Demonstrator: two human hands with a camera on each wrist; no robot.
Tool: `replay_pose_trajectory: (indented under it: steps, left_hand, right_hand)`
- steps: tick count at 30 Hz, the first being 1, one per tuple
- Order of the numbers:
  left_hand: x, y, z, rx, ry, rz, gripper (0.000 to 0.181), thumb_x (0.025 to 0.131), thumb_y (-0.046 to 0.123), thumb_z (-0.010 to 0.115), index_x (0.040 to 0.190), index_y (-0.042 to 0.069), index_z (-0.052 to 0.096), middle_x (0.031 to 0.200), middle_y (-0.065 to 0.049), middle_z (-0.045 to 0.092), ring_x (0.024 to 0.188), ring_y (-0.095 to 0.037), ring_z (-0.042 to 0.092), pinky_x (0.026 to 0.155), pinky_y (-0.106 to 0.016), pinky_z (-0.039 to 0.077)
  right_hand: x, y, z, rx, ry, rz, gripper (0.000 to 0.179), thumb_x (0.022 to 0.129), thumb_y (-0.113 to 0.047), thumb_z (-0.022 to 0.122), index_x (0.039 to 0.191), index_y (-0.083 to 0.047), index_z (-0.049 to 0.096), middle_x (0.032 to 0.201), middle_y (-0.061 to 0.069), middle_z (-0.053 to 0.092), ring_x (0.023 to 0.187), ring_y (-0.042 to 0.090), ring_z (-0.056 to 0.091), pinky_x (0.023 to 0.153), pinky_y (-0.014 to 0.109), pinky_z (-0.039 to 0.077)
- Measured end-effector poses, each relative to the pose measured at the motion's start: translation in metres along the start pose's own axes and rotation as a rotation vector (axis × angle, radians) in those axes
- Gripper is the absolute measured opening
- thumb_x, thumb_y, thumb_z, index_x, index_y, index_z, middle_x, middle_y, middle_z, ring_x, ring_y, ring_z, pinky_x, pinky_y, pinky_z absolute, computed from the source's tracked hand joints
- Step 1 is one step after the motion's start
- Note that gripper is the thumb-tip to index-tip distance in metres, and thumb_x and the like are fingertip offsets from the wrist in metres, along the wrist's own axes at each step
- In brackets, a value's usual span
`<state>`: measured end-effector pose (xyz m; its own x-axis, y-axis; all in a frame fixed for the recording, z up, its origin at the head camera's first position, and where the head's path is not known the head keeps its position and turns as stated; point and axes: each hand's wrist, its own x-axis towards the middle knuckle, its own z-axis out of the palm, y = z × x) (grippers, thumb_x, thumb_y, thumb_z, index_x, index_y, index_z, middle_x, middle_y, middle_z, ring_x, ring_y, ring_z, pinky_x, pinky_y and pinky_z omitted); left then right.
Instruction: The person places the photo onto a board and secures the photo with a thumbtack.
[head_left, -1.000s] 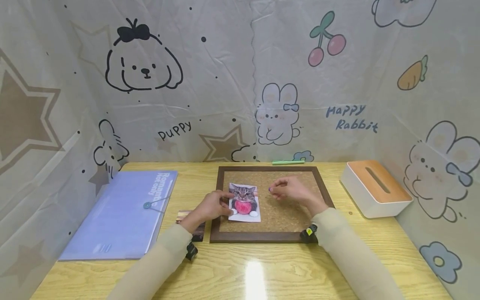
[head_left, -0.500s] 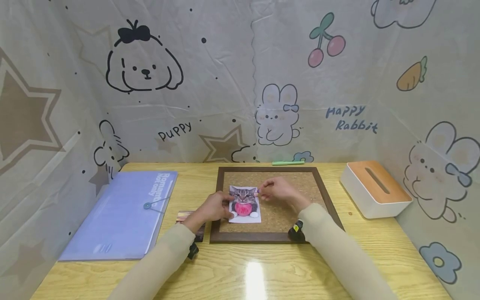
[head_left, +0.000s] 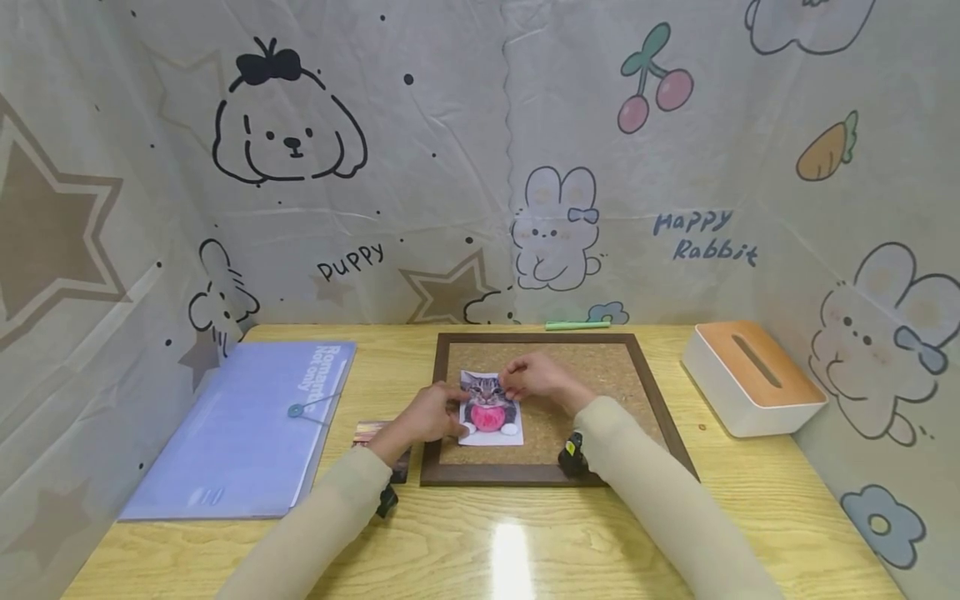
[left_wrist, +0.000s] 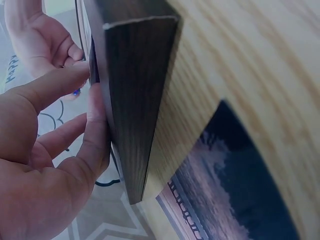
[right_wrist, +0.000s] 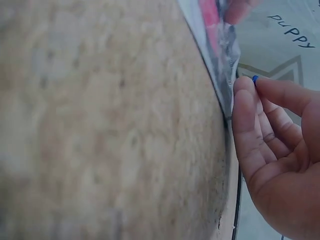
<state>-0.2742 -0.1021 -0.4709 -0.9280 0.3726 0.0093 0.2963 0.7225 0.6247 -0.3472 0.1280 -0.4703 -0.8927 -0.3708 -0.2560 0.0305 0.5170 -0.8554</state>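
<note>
On the cork board [head_left: 592,383] with a dark wooden frame lies a printed cat photo [head_left: 489,421], near the board's left side. My left hand [head_left: 427,414] has thumb and fingers spread along the photo's left edge, pressing it against the cork. Between thumb and fingertip, my right hand [head_left: 542,375] pinches a small blue push pin [right_wrist: 255,79] close over the photo's upper right corner. Only the pin's blue head shows; its point is hidden by the fingers. A second photo, a dark sunset scene [left_wrist: 215,180], lies on the table beside the frame, partly under my left wrist.
A lilac document folder [head_left: 232,433] with a string closure lies at the left. At the right stands a white tissue box [head_left: 750,375] with a wooden lid. A green pen [head_left: 577,325] lies behind the board, by the printed fabric wall [head_left: 420,192].
My right hand has moved left with the push pin, from over bare cork to the cat photo's upper right corner. My left hand stays on the photo, which has shifted very slightly.
</note>
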Motion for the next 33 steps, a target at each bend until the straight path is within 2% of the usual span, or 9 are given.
replay_pose_trajectory:
  steps: [9,19,28,33]
  left_hand:
    - [-0.001,0.0,0.0,-0.003,-0.001,0.009,0.06,0.069,0.008,0.088,0.126,0.002,0.068,0.125,-0.02,0.064,0.115,-0.032,0.061,0.103,-0.046,0.049]
    - [0.0,0.002,-0.001,-0.003,-0.003,0.011,0.06,0.07,0.007,0.088,0.126,0.0,0.067,0.129,-0.02,0.063,0.119,-0.034,0.059,0.107,-0.047,0.048]
    - [-0.001,0.003,-0.001,-0.007,-0.011,-0.007,0.059,0.071,0.006,0.088,0.126,0.001,0.068,0.126,-0.02,0.063,0.112,-0.03,0.06,0.103,-0.046,0.05]
    - [-0.001,0.003,0.0,-0.004,-0.009,-0.002,0.058,0.071,0.006,0.088,0.126,0.0,0.068,0.126,-0.02,0.063,0.117,-0.033,0.059,0.105,-0.047,0.049]
  right_hand:
    - [0.013,-0.004,0.008,0.003,-0.039,0.006,0.016,0.095,-0.011,0.066,0.104,0.0,0.072,0.084,0.007,0.069,0.069,0.012,0.064,0.065,0.024,0.058]
    - [0.021,-0.01,0.012,-0.07,-0.015,0.003,0.013,0.094,-0.013,0.068,0.099,-0.002,0.075,0.073,0.0,0.065,0.058,0.008,0.057,0.052,0.019,0.049]
    - [0.021,-0.012,0.016,-0.142,0.01,0.001,0.011,0.093,-0.014,0.069,0.094,-0.005,0.076,0.072,-0.002,0.064,0.057,0.007,0.055,0.054,0.019,0.045]
    - [0.02,-0.015,0.018,-0.184,0.037,0.018,0.011,0.092,-0.014,0.069,0.093,-0.006,0.076,0.072,-0.002,0.064,0.057,0.006,0.056,0.053,0.019,0.045]
